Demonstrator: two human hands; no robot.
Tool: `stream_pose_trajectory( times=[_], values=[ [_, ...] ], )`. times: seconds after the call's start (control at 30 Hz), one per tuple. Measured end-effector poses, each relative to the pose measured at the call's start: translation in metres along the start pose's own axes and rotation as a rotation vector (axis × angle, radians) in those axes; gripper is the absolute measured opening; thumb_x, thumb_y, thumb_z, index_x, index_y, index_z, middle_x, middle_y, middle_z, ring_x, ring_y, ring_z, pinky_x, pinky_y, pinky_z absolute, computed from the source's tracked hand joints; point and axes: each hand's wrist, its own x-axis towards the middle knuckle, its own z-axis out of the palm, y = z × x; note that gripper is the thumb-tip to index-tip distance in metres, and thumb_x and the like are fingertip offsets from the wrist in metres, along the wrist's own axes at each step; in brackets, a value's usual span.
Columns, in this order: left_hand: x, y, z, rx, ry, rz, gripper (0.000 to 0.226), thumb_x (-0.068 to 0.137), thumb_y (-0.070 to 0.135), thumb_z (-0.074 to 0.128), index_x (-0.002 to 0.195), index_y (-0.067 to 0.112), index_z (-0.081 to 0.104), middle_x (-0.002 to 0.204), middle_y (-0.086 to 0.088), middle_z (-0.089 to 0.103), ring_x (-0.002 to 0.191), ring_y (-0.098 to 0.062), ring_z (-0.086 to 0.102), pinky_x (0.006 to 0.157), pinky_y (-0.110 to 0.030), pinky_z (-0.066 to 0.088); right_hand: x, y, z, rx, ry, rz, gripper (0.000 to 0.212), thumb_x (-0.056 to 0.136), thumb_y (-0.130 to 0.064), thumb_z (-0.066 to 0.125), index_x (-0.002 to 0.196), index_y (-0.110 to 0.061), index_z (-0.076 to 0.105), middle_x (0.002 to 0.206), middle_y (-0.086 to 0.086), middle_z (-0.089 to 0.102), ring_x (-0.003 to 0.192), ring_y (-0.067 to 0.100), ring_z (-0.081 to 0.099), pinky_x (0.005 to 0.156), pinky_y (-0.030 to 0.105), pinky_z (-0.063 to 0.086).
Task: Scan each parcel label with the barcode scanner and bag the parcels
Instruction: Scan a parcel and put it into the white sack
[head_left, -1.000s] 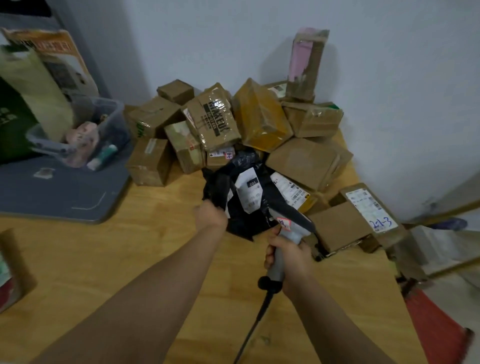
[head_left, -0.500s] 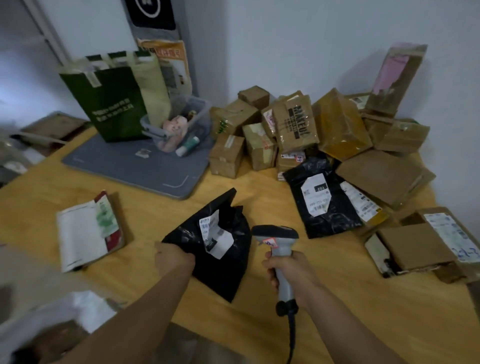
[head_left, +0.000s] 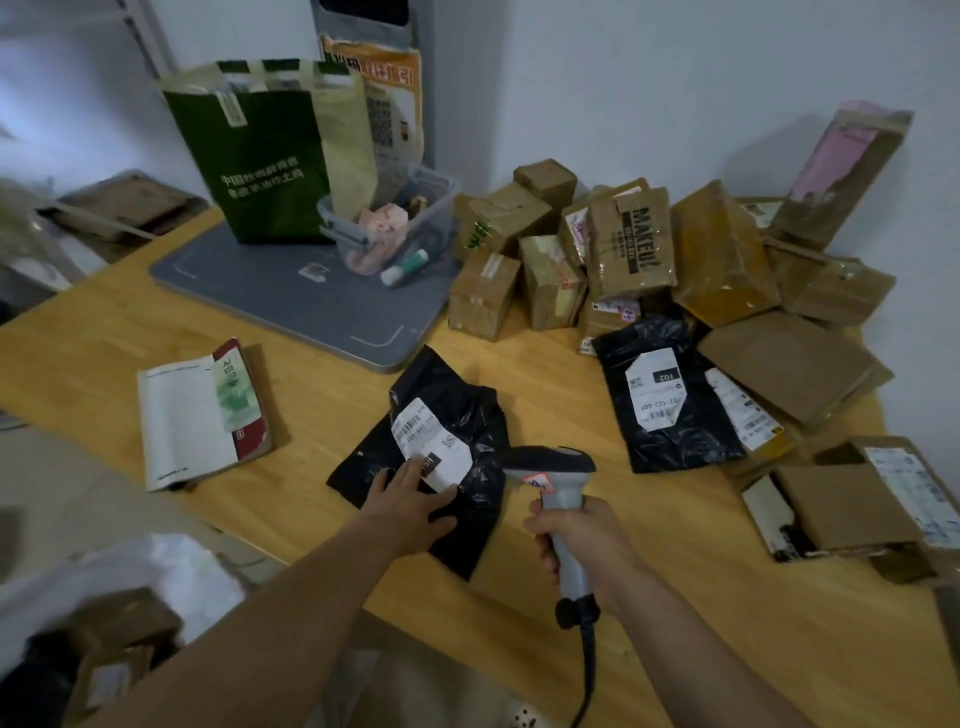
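A black poly-bag parcel (head_left: 457, 415) with a white label (head_left: 431, 441) lies flat on the wooden table (head_left: 311, 415) in front of me. My left hand (head_left: 410, 499) rests on it with fingers spread, touching the label's lower edge. My right hand (head_left: 576, 540) grips the handle of a grey barcode scanner (head_left: 550, 467), whose head sits just right of the parcel. A second black parcel (head_left: 665, 405) with a white label lies further right. Several taped cardboard boxes (head_left: 639, 244) are heaped in the far right corner.
A green paper bag (head_left: 260, 156) and a clear plastic tub (head_left: 395, 228) stand on a grey mat (head_left: 291, 301) at the back. A white envelope parcel (head_left: 197, 415) lies to the left. A white bag (head_left: 130, 587) with boxes sits below the table's near-left edge.
The black parcel was pulled from the pile to the table's middle and laid flat. My left hand went from gripping its edge to resting open on it. The scanner stayed beside it.
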Motion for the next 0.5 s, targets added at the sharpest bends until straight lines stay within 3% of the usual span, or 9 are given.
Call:
stream_pose_trajectory(
  times=[0.13, 0.2, 0.27, 0.33, 0.4, 0.5],
  values=[
    [-0.009, -0.016, -0.009, 0.016, -0.035, 0.071, 0.046, 0.099, 0.054, 0.034, 0.143, 0.044, 0.037, 0.162, -0.004, 0.0, 0.148, -0.021, 0.006, 0.118, -0.043, 0.002, 0.001, -0.012, 0.01, -0.139, -0.038, -0.047, 0.008, 0.077, 0.0, 0.066, 0.078, -0.001, 0.059, 0.056, 0.012, 0.055, 0.042, 0.02, 0.047, 0.046, 0.027, 0.039],
    [-0.013, -0.022, -0.011, -0.081, 0.154, 0.109, 0.039, 0.101, 0.039, 0.039, 0.138, 0.034, 0.05, 0.158, 0.0, 0.023, 0.141, -0.021, 0.028, 0.115, -0.033, 0.019, 0.001, -0.02, 0.016, -0.178, -0.068, -0.069, 0.01, 0.078, -0.001, 0.066, 0.075, -0.003, 0.057, 0.055, 0.012, 0.055, 0.041, 0.02, 0.046, 0.045, 0.027, 0.038],
    [-0.014, -0.027, -0.01, -0.239, 0.348, 0.042, 0.042, 0.101, 0.025, 0.04, 0.142, 0.019, 0.046, 0.153, -0.003, 0.035, 0.138, -0.02, 0.034, 0.109, -0.027, 0.029, 0.001, -0.029, 0.024, -0.21, -0.091, -0.085, 0.01, 0.078, -0.001, 0.066, 0.073, -0.003, 0.057, 0.054, 0.012, 0.055, 0.041, 0.02, 0.045, 0.045, 0.026, 0.037],
    [-0.01, -0.029, -0.005, -0.315, 0.327, 0.006, 0.053, 0.101, 0.022, 0.039, 0.151, 0.011, 0.027, 0.159, -0.004, 0.021, 0.147, -0.019, 0.016, 0.115, -0.028, 0.02, 0.001, -0.034, 0.03, -0.233, -0.094, -0.091, 0.012, 0.078, -0.001, 0.066, 0.071, -0.003, 0.057, 0.053, 0.012, 0.054, 0.041, 0.021, 0.044, 0.045, 0.026, 0.036],
    [-0.004, -0.028, 0.001, -0.297, 0.169, 0.013, 0.06, 0.102, 0.027, 0.037, 0.154, 0.012, 0.011, 0.162, -0.003, 0.004, 0.149, -0.019, 0.002, 0.118, -0.032, 0.012, 0.0, -0.036, 0.035, -0.248, -0.094, -0.091, 0.012, 0.079, -0.001, 0.066, 0.072, -0.003, 0.057, 0.053, 0.013, 0.054, 0.04, 0.021, 0.043, 0.045, 0.027, 0.036],
    [0.009, -0.027, -0.001, -0.111, 0.085, -0.008, 0.058, 0.1, 0.038, 0.034, 0.153, 0.027, 0.015, 0.161, -0.002, 0.006, 0.146, -0.026, 0.012, 0.114, -0.044, 0.025, -0.002, -0.04, 0.04, -0.272, -0.096, -0.083, 0.011, 0.08, -0.001, 0.065, 0.075, -0.003, 0.056, 0.053, 0.012, 0.054, 0.04, 0.021, 0.044, 0.044, 0.026, 0.036]
  ],
)
